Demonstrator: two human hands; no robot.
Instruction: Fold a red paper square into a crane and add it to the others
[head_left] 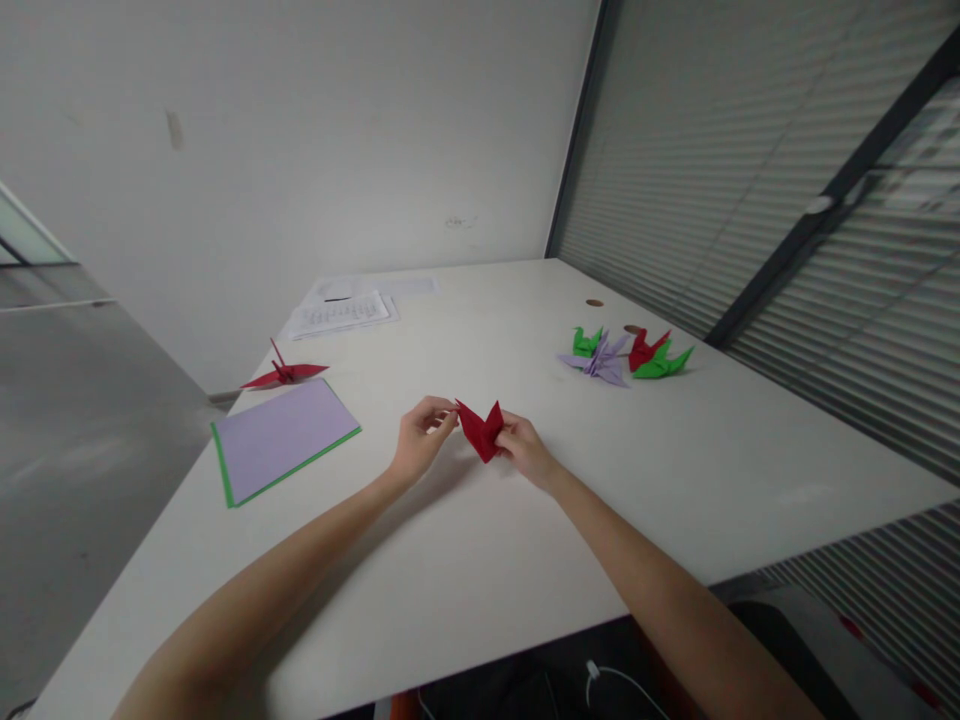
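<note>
Both hands are up over the near part of the white table (465, 560), a small gap between them with the red folded paper (481, 430) bridging it. Right hand (521, 447) has the paper pinched at its right side, fingers closed on it; left hand (427, 436) is at the pointed left tip, thumb and fingers drawn close together there, though whether they grip the tip or only touch it, I cannot tell. Two points rise from the paper in a V, and its lower corner points down, between the hands. Over to the left lies a stack of square sheets (283, 438), lilac on top with green edges showing beneath, and just behind it sits a red paper crane (285, 374), wings spread wide. Farther back on that side, printed papers (341, 314) lie near the wall (360, 130), a dark, thin object (337, 299) on them. Across to the right, a cluster of folded pieces: a lilac one (600, 362) in front of a small green one (586, 342), and beside them a red one (646, 349) right behind another green one (663, 361). Window blinds (675, 180) run along the right, beyond the table's edge.
</note>
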